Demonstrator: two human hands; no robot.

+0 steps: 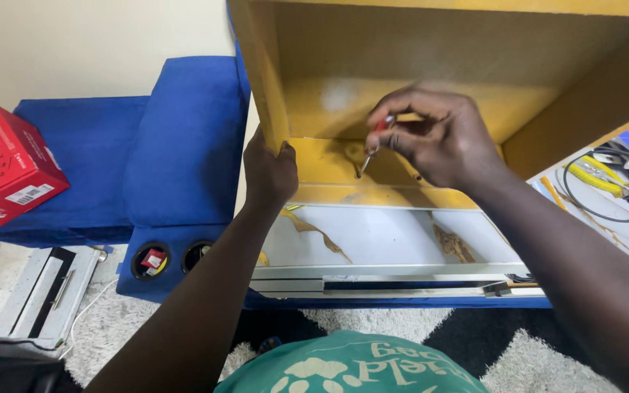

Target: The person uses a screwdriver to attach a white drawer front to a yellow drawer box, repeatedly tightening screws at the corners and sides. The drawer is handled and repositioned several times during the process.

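On a shaggy grey rug, the left hand is gripping a yellow wooden box's wall; the right hand is pinching a red-handled screwdriver; a red cardboard carton is resting on a blue sofa.

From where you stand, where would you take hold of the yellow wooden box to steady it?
Grip the yellow wooden box on its left side panel, coming from the left, where the left hand already clasps the front edge. That panel is thin, upright and free, and this keeps clear of the right hand working the small screwdriver inside.
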